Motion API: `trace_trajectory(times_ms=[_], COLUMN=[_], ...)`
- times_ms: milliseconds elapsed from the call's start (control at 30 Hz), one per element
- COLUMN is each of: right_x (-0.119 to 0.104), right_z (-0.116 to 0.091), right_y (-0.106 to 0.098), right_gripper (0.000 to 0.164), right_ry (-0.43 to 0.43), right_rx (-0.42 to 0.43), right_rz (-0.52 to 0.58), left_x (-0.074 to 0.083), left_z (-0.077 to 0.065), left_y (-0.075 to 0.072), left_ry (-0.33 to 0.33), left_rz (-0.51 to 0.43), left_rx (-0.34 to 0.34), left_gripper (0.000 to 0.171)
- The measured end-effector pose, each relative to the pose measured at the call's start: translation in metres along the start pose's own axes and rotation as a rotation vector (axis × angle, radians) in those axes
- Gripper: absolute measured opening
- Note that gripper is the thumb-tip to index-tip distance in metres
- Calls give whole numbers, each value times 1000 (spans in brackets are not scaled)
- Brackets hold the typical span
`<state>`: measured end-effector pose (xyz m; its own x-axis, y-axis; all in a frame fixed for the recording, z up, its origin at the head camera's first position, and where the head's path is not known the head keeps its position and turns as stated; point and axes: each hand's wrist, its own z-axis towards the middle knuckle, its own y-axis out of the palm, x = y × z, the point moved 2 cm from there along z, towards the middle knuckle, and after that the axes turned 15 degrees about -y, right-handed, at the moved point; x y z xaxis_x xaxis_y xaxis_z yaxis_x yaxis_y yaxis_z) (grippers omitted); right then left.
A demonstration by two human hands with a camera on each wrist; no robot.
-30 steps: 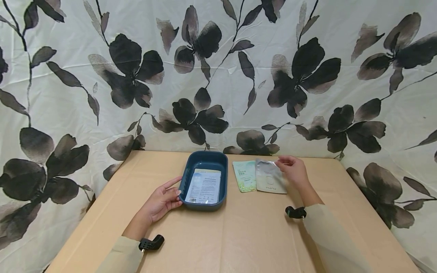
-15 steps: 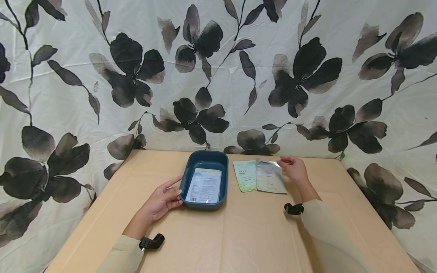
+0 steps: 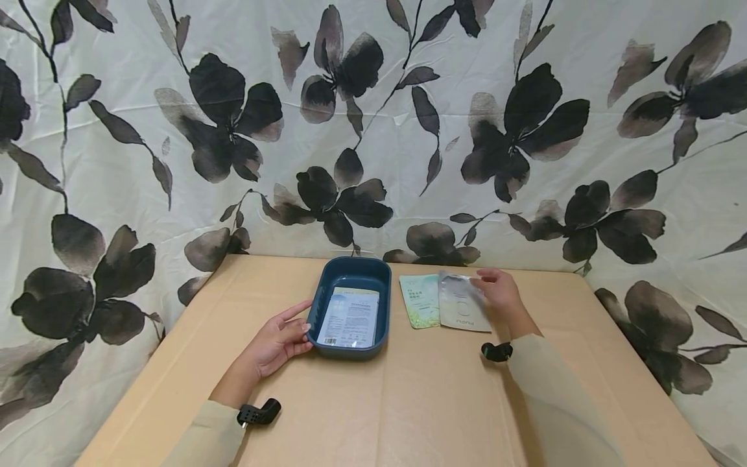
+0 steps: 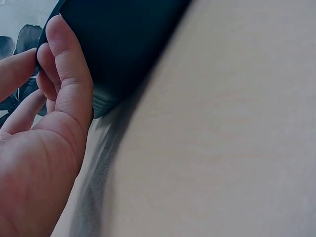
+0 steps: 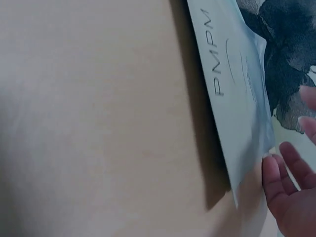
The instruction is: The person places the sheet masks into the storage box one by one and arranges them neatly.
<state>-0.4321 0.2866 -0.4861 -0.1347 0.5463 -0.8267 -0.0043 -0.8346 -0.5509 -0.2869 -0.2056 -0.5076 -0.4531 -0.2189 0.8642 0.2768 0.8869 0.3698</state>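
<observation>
A dark blue rectangular plastic container (image 3: 382, 311) stands left of the table's middle, with a flat white printed packet (image 3: 348, 318) lying in it. My left hand (image 3: 279, 340) holds its near left corner, thumb against the outer wall and fingertips at the rim. Right of the container lie a green packet (image 3: 420, 300) and a silver-grey packet (image 3: 463, 301), side by side. My right hand (image 3: 500, 293) is at the silver packet's far right corner, fingers spread apart. In the right wrist view, the fingertips are right at the edge of the silver packet (image 5: 232, 98), which reads PMPM.
A tan covered table (image 3: 362, 415) carries everything. Behind it hangs a white cloth (image 3: 432, 220) with dark flower prints, close to the far edge. Each wrist wears a black camera band, the left one (image 3: 259, 412) near the table's front.
My right forearm has shifted a little left, and the right fingers have spread slightly at the packet's corner. The left hand, container and packets have stayed in place.
</observation>
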Motion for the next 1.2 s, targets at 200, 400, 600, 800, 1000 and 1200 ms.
trace_trajectory(times_ms=[200, 400, 600, 800, 1000, 1200], right_x=[0, 6, 12, 16, 19, 22], right_z=[4, 9, 12, 15, 19, 21], right_y=[2, 1, -1, 0, 1, 4], right_gripper=[55, 56, 58, 61, 61, 61], right_ry=[1, -3, 29, 39, 33, -14], right_rx=[-53, -81, -91, -100, -93, -84], right_rz=[-72, -121, -92, -58, -70, -116], left_x=[-1, -2, -1, -1, 0, -2], left_z=[0, 1, 0, -1, 0, 1], left_y=[-1, -1, 0, 0, 1, 0], left_ry=[19, 12, 16, 25, 12, 8], left_rz=[1, -6, -8, 1, -7, -3], left_rx=[-19, -17, -26, -39, -1, 8], left_gripper=[70, 70, 70, 70, 69, 69])
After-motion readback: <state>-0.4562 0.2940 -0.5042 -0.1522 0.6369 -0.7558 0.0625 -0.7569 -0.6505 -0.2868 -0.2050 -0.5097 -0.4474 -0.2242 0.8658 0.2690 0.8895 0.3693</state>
